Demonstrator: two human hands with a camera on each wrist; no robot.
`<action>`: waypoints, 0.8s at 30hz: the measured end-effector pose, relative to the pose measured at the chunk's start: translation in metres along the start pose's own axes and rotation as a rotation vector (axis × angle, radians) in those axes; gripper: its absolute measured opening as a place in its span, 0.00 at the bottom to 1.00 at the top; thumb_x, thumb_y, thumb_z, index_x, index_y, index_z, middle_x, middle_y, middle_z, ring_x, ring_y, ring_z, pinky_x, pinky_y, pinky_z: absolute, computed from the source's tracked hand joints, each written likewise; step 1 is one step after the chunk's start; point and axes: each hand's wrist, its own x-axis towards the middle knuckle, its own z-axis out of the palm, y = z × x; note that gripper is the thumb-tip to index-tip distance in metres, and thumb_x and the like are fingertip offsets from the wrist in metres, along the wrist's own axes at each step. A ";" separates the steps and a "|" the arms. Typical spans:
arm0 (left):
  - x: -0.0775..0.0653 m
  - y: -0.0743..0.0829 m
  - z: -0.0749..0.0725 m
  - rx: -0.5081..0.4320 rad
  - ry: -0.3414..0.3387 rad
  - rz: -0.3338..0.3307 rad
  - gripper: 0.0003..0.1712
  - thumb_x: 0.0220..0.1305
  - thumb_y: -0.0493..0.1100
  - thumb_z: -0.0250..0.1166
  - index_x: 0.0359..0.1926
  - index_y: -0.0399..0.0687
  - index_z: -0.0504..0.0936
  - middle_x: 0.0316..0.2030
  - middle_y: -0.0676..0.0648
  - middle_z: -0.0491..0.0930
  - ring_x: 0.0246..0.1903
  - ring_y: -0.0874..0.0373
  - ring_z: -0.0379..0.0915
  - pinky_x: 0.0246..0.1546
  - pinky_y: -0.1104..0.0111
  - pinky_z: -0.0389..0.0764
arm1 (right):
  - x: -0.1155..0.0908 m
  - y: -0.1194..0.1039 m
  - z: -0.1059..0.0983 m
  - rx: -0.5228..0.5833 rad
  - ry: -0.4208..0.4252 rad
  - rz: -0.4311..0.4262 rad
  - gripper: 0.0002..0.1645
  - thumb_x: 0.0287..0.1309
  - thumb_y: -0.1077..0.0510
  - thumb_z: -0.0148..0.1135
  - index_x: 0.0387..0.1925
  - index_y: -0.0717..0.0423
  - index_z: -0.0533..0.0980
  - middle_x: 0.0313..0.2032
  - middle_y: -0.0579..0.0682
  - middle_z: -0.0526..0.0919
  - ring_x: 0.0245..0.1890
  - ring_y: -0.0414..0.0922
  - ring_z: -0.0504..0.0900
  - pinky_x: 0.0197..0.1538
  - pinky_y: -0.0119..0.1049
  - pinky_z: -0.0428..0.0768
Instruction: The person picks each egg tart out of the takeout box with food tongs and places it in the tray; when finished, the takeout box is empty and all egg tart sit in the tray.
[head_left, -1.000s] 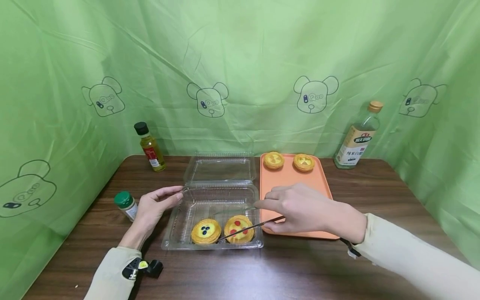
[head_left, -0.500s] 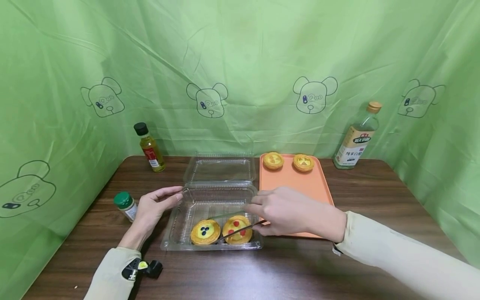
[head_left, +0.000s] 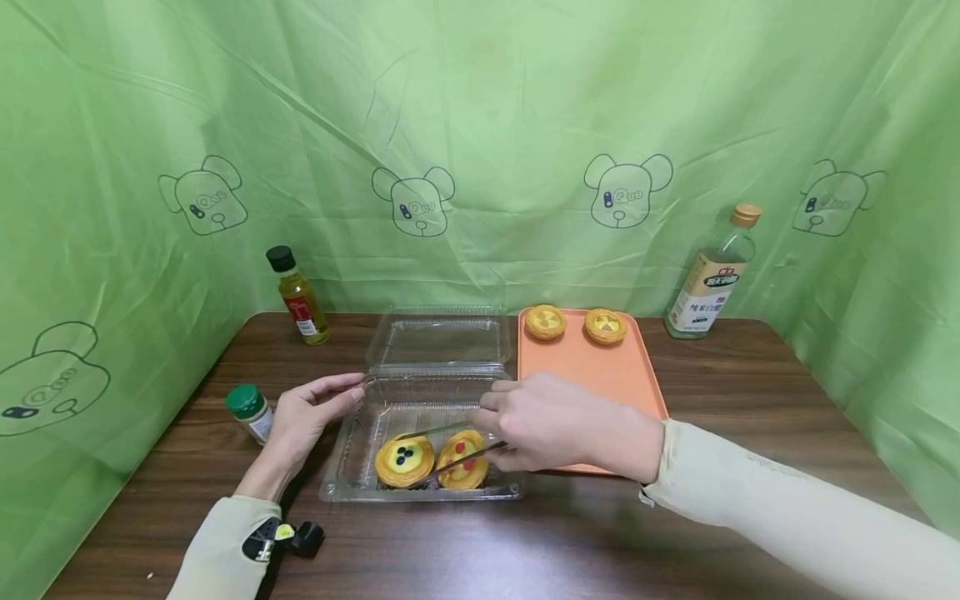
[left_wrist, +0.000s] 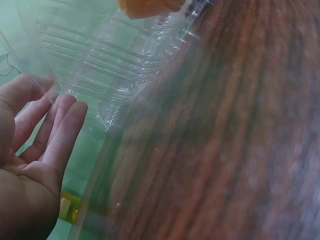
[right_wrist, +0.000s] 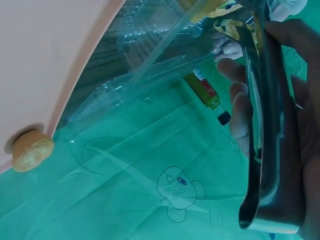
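My right hand [head_left: 536, 421] grips metal tongs [right_wrist: 275, 130] from the right, over the clear plastic container [head_left: 352, 479]. One tong arm passes across the red-topped egg tart [head_left: 468, 477] and ends between the two tarts. The other arm lies over the far side of the egg tart with dark blue berries [head_left: 393, 468]. The red-topped tart looks tilted. At the container's left rim, my left hand [head_left: 303, 421] pinches the plastic edge between thumb and fingers, as the left wrist view also shows.
The container's raised lid [head_left: 442, 340] leans back behind it. An orange tray [head_left: 585, 362] at right bears two egg tarts [head_left: 545, 322]. A green-capped jar [head_left: 251, 410] and oil bottle [head_left: 303, 300] stand left; a vinegar bottle [head_left: 708, 287] stands back right. Green cloth surrounds the table.
My right hand and the tongs have moved left, deeper over the container. Both tarts inside have shifted slightly left, and the red-topped one has tilted. My left hand stays at the rim.
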 end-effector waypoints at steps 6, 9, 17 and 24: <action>0.001 -0.001 0.000 -0.021 0.000 0.005 0.28 0.68 0.47 0.77 0.63 0.36 0.85 0.49 0.51 0.90 0.46 0.61 0.87 0.47 0.68 0.87 | 0.010 -0.005 0.003 0.006 -0.054 0.029 0.30 0.62 0.40 0.74 0.57 0.54 0.83 0.33 0.40 0.85 0.31 0.36 0.78 0.27 0.23 0.75; 0.001 0.000 0.000 -0.021 -0.002 0.008 0.28 0.68 0.47 0.77 0.63 0.36 0.84 0.48 0.51 0.90 0.46 0.61 0.88 0.47 0.68 0.87 | 0.014 -0.008 0.005 0.003 -0.057 0.035 0.28 0.62 0.39 0.75 0.53 0.53 0.84 0.32 0.40 0.85 0.29 0.36 0.76 0.25 0.22 0.73; 0.001 0.002 0.000 0.006 -0.003 0.006 0.29 0.68 0.49 0.76 0.63 0.38 0.85 0.51 0.48 0.89 0.46 0.60 0.88 0.48 0.68 0.87 | 0.017 -0.011 0.011 -0.052 -0.009 -0.003 0.21 0.63 0.39 0.75 0.43 0.51 0.84 0.30 0.40 0.85 0.27 0.35 0.77 0.24 0.22 0.75; 0.001 0.003 -0.001 0.015 -0.005 -0.002 0.29 0.69 0.50 0.76 0.63 0.38 0.85 0.52 0.47 0.88 0.47 0.61 0.87 0.48 0.69 0.87 | 0.015 -0.009 0.014 -0.015 0.036 -0.026 0.18 0.65 0.43 0.74 0.43 0.52 0.82 0.31 0.40 0.86 0.28 0.35 0.77 0.25 0.22 0.74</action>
